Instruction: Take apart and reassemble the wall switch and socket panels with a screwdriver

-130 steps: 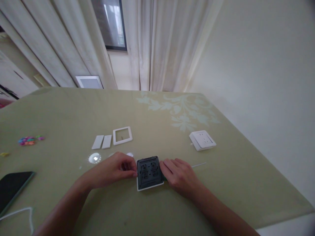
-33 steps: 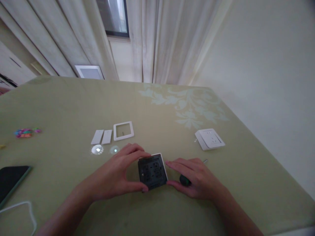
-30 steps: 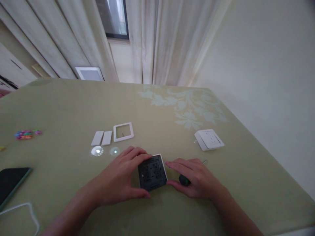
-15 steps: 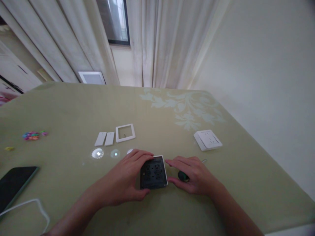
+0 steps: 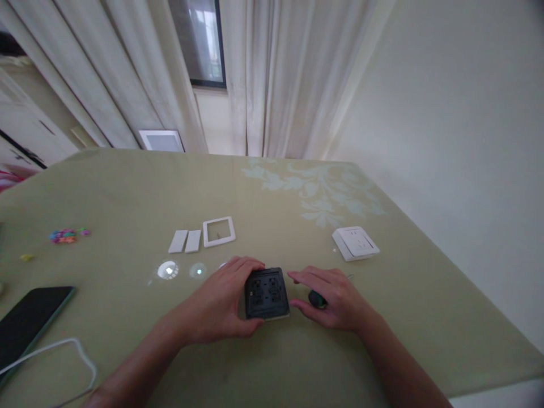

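Note:
My left hand (image 5: 225,306) grips a square wall switch module (image 5: 267,293) by its left side, thumb at the near edge and fingers at the far one. Its dark side with moulded recesses faces up. Just right of it is my right hand (image 5: 329,298), thumb and forefinger spread and apart from the module. A screwdriver (image 5: 317,299) with a dark green handle lies in that palm under the curled fingers, its metal shaft showing beyond the knuckles. Past my left hand lie two white rocker plates (image 5: 185,241) and a white square frame (image 5: 205,233).
A white wall socket (image 5: 356,243) rests on the green-covered table (image 5: 272,195) at the right. On the left are a phone (image 5: 32,317), a white cable (image 5: 80,345), a small colourful pile (image 5: 66,236) and a yellow bit (image 5: 26,258). A wall borders the right edge.
The module has tipped in my left hand, so its dark side shows more fully and the white edge at its right is hidden. My right hand is slightly farther from it.

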Available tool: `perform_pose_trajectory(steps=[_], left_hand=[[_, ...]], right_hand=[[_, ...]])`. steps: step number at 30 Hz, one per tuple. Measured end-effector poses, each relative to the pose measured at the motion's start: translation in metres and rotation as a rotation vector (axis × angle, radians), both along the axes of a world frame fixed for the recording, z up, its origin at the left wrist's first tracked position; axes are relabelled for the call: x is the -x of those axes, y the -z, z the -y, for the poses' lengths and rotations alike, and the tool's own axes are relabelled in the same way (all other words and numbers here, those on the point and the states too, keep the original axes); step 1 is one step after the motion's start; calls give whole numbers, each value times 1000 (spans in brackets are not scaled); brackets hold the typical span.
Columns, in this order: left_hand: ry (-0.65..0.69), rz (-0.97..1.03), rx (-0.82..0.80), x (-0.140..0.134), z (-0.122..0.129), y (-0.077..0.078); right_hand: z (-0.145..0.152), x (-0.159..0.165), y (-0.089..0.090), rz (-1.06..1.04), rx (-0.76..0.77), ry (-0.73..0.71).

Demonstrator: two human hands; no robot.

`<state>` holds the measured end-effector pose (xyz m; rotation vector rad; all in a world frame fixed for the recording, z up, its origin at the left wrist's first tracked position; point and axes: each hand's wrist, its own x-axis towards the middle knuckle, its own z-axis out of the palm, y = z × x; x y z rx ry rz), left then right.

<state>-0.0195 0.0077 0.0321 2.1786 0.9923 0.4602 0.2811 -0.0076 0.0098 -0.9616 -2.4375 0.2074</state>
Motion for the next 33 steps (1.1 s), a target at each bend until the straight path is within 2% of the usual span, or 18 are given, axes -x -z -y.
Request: perform_pose_trajectory(steps=[11, 18, 33], left_hand=[[-22, -34, 126, 4, -4, 6], [15, 10, 128, 6, -2, 3], [20, 122, 256, 15, -5, 11]], right_hand=[[-2, 1, -2, 4, -30, -2], [-2, 0, -2, 11, -24, -8], [-1, 5, -2, 54, -15, -27]])
